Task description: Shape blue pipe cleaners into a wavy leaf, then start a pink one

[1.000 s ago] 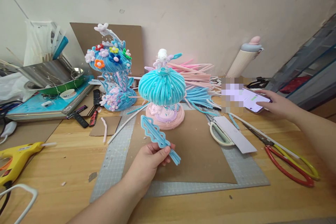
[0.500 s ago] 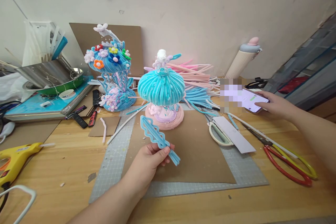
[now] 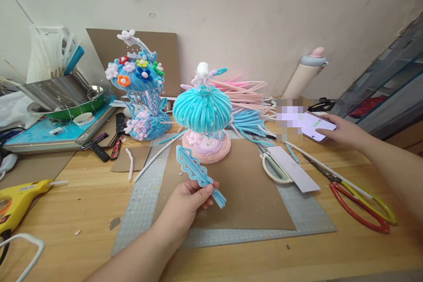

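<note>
My left hand (image 3: 194, 200) pinches a bundle of light blue pipe cleaners (image 3: 193, 166), some straight and some bent into waves, above the brown cardboard sheet (image 3: 251, 194). At the right, my right hand (image 3: 342, 131) grips the edge of a smartphone (image 3: 317, 128), its thumb over the lit screen; the fingers behind are hidden. Beyond my left hand stands a turquoise pipe-cleaner jellyfish-like figure (image 3: 202, 109) on a round pink base (image 3: 211, 153). Left of it is a blue figure covered with coloured flowers (image 3: 137, 75).
Scissors with red and yellow handles (image 3: 360, 207) and pale-handled scissors (image 3: 276, 169) lie at the right, a white card (image 3: 294, 169) by the latter. A yellow glue gun (image 3: 24, 200) rests at the left. Pink pipe cleaners (image 3: 246, 92) lie behind; a bottle (image 3: 302, 75) leans nearby.
My right thumb has moved left over the phone's screen. My left hand and its bundle stay in place; the view has shifted very slightly.
</note>
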`<state>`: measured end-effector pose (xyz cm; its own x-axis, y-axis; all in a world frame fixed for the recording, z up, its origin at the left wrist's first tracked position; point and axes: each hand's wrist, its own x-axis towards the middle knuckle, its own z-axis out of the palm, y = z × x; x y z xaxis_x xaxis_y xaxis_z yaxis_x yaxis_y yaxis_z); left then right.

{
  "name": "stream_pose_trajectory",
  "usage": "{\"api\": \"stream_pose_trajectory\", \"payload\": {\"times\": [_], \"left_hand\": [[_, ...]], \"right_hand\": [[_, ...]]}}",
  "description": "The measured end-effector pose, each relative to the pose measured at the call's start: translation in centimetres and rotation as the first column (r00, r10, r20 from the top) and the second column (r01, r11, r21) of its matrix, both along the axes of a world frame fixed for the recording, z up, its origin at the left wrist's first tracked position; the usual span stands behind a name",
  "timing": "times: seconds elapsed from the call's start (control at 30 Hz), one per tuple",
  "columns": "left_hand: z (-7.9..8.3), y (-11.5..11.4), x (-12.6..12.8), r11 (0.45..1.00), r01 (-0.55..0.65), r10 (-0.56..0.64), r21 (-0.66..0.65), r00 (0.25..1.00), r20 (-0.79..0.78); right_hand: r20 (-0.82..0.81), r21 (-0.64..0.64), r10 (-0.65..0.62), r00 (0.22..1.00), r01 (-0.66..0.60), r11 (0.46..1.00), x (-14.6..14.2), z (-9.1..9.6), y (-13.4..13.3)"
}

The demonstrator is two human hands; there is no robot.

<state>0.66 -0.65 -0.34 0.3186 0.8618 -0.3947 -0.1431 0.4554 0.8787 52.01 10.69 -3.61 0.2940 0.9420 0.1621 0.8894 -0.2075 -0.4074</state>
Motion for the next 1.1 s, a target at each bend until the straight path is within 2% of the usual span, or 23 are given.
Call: {"api": "stream_pose_trajectory", "payload": {"times": [0.8,1.1], "left_hand": [[-0.2,0.1,-0.1,1.000,0.019,-0.019,0.008,1.000,0.007],[-0.1,0.1,0.0,1.000,0.013,-0.013,0.007,1.000,0.011]], "right_hand": [[0.007,-0.024,-0.010,1.000,0.010,1.000,-0.2,0.2,-0.1],[-0.055,0.048,0.031,0.998,-0.029,0.998,0.6,-0.6,0.1]]}}
